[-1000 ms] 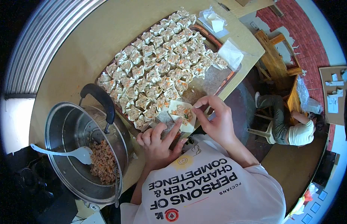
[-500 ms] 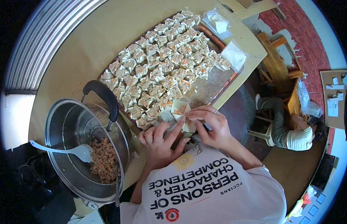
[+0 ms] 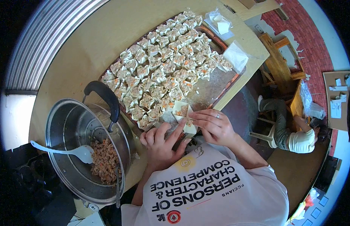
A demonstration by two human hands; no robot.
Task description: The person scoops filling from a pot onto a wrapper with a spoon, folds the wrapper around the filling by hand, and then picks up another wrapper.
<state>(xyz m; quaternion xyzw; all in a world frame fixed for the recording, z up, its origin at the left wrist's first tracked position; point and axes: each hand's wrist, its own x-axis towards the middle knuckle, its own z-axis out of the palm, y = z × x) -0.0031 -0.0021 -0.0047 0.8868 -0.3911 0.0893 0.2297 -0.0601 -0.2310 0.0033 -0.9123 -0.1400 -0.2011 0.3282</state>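
Observation:
Two square dumpling wrappers with meat filling lie at the near edge of the tray: an upper wrapper and a lower wrapper just below it. My right hand comes from the right, its fingertips pinched together at the edge where the two wrappers meet. A ring is on one of its fingers. My left hand has its fingers spread, and the index fingertip touches the wrappers from the left. Beyond both hands, rows of open-topped filled dumplings cover most of the tray.
At left stands a large steel pot with a black handle, minced filling and a white ladle. Wrappers in plastic lie by the tray's right corner. Another person sits on a chair at right.
My right hand has shifted slightly right and its fingers have drawn closer together. More of the filling in the wrappers shows. My left hand has hardly moved.

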